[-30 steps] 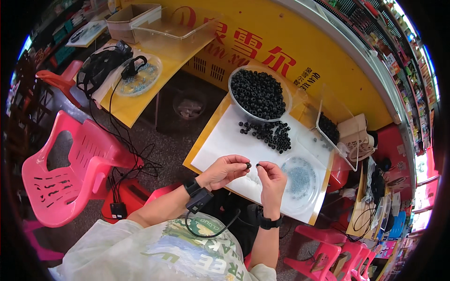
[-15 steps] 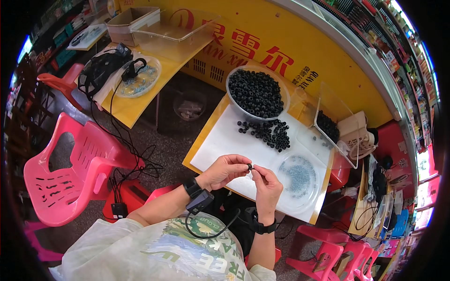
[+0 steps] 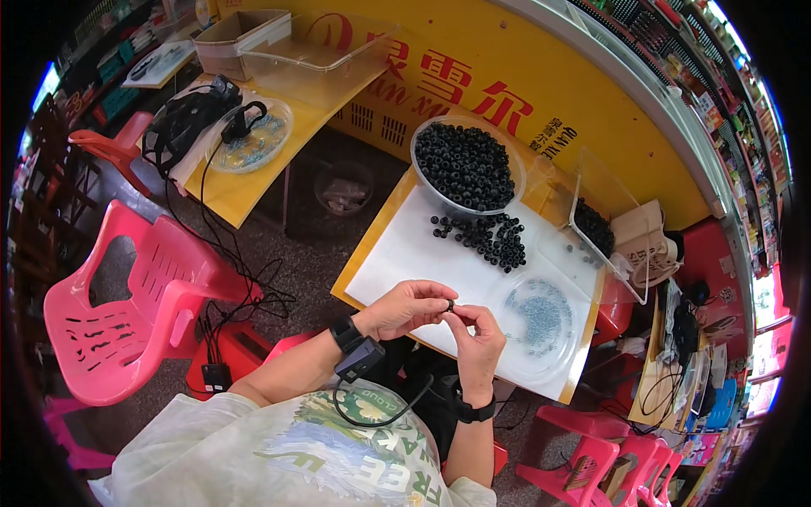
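Over the near edge of the white-topped table (image 3: pixel 393 262), my left hand (image 3: pixel 404 308) pinches a small black bead (image 3: pixel 450 305) between thumb and fingertips. My right hand (image 3: pixel 478 331) is closed in a pinch right against the bead; anything tiny between its fingertips is too small to make out. Beyond my hands lies a loose cluster of black beads (image 3: pixel 490 245), in front of a clear round bowl (image 3: pixel 446 205) heaped with black beads (image 3: pixel 465 165). To the right of my right hand, a clear shallow dish (image 3: pixel 534 374) holds tiny pale-blue pieces (image 3: pixel 542 317).
A clear bin (image 3: pixel 629 286) with black beads stands tilted at the table's right edge. At left are a pink chair (image 3: pixel 160 287), hanging cables (image 3: pixel 241 270) and a yellow table (image 3: pixel 245 190) bearing black gear and another dish. Pink stools (image 3: pixel 583 460) stand at lower right.
My right hand has shifted slightly left, and its fingertips have closed in on the bead. The left hand stays nearly in place, still pinching the bead.
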The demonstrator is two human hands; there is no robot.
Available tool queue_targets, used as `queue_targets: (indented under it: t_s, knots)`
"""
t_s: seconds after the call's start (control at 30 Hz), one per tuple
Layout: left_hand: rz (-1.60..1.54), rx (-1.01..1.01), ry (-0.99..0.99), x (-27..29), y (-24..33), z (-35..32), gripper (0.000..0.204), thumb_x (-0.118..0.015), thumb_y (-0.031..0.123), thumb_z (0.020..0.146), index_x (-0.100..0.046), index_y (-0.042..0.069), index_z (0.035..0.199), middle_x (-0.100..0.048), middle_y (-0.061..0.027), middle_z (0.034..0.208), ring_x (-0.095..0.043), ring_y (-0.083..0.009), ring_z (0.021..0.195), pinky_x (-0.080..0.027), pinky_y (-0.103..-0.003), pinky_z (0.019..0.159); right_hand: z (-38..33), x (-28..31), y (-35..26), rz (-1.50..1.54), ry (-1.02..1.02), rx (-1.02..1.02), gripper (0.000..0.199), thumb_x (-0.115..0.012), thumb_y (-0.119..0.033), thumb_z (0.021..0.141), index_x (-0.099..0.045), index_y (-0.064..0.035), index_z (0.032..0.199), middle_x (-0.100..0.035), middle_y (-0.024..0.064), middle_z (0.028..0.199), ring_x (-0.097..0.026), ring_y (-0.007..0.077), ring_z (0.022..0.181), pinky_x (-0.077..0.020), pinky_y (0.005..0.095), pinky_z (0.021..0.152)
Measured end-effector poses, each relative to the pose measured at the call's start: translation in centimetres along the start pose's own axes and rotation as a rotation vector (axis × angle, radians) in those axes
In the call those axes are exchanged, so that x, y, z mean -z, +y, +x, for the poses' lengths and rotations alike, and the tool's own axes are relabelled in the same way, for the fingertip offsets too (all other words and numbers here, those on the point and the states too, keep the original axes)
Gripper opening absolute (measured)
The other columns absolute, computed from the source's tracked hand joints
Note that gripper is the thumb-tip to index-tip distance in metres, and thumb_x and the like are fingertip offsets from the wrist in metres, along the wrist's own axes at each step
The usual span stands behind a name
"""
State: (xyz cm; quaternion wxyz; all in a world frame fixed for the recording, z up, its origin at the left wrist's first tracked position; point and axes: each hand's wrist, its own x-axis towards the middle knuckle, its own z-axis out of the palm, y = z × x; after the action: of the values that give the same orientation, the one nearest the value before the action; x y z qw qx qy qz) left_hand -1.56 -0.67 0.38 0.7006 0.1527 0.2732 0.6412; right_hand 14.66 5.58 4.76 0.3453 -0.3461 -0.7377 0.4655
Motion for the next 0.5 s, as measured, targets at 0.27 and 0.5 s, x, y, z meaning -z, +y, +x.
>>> queue_targets:
  t_s: [0.27,0.5]
  knots:
    - [0.080,0.196,-0.147,0.2,2.4,0.0,0.058,-0.073,0.007,0.087,-0.046,0.001,0.138,-0.067,-0.0059,0.101,-0.062,-0.0100,0.078,-0.055,-0.024,0.074,0.7,1.2,-1.2,-0.106,-0.255,0.129,0.034,-0.076,-0.006,0.079,-0.070,-0.0038,0.112,-0.070,0.0083,0.105,-0.063,0.0215,0.097,-0.0507,0.0314,0.082]
    - [0.072,0.282,-0.191,2.0,1.4,-0.1,0.063,-0.075,0.008,0.086,-0.044,-0.002,0.140,-0.067,-0.0075,0.114,-0.066,-0.0097,0.089,-0.056,-0.025,0.081,-0.5,0.4,-1.0,-0.215,-0.234,0.228,0.028,-0.074,-0.007,0.081,-0.069,-0.0023,0.108,-0.070,0.0109,0.103,-0.064,0.0277,0.094,-0.0518,0.0344,0.081]
